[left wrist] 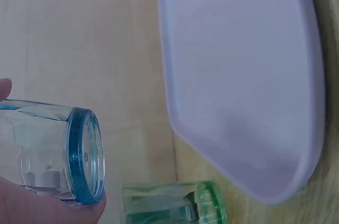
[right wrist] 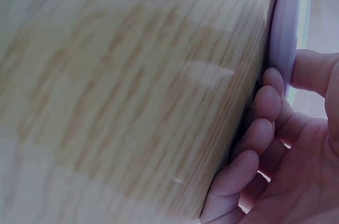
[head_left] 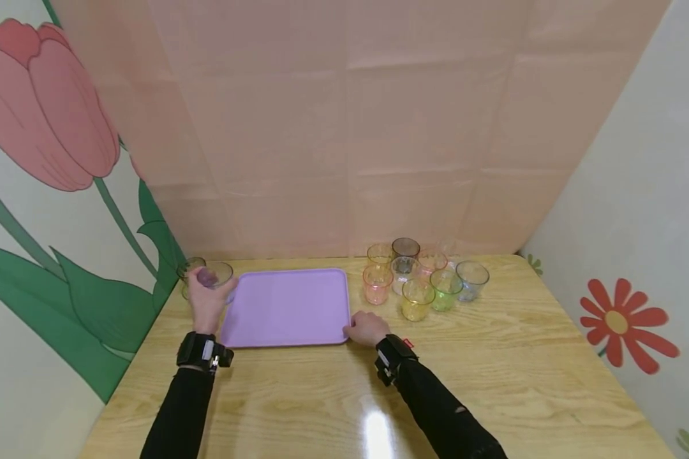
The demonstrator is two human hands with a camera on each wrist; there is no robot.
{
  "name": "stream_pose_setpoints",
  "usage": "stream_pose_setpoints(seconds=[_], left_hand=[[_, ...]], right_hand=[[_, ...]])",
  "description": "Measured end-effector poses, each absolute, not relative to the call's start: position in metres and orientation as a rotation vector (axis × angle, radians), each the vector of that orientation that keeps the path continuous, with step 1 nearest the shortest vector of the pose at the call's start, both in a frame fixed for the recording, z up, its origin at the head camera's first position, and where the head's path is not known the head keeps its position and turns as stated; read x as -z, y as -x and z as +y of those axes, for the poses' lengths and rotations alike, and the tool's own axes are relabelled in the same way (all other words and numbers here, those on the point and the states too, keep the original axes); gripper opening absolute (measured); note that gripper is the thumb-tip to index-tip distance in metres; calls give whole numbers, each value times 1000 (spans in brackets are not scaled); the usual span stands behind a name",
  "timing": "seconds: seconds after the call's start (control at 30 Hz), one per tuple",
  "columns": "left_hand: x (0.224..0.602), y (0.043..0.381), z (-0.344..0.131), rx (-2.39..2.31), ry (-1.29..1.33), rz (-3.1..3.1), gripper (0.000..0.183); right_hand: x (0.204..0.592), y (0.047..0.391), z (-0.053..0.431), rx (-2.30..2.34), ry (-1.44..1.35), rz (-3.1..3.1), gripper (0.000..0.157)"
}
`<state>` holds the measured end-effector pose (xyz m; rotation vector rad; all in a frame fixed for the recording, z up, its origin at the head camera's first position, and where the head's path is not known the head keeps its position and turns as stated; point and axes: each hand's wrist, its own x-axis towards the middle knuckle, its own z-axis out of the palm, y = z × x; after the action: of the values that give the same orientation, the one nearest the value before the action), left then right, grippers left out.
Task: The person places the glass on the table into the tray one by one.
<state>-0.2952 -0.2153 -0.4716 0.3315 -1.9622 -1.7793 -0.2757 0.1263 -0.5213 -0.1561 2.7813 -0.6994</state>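
Observation:
My left hand [head_left: 208, 299] grips a clear glass with a blue base [left wrist: 47, 150] beside the left edge of a lilac tray [head_left: 287, 309]. In the left wrist view the glass lies sideways across the picture, its base toward the tray. Close by stands a green-tinted glass [left wrist: 169, 203], partly behind the hand in the head view. At the tray's front right corner, my right hand [head_left: 369, 328] pinches the rim, thumb on the upper side and curled fingers [right wrist: 265, 102] low against the tabletop.
Several tinted glasses stand grouped right of the tray, among them a yellow glass [head_left: 416, 309], a green glass [head_left: 445, 296] and a blue-grey glass [head_left: 472, 284]. The wooden table [head_left: 494, 382] meets a pink covered wall [head_left: 344, 159] at the back.

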Motion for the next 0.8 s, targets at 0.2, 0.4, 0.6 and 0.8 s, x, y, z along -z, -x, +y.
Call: stream_pose_setpoints(seconds=[0.2,0.4,0.6,0.8], left_hand=[[477,298,-206,1806,-317,-2035,80],[476,304,-198,1878,-298,-2069,79],[479,314,-195,1934,-301,-2087,78],[487,330,-196,1938,-303,-2120,77]], right_hand=[[524,278,127,707,175,2779,26],[548,291,131,706,236,2827,28],[556,297,132,689,236,2815,30],[546,296,132,686,244,2794,29]])
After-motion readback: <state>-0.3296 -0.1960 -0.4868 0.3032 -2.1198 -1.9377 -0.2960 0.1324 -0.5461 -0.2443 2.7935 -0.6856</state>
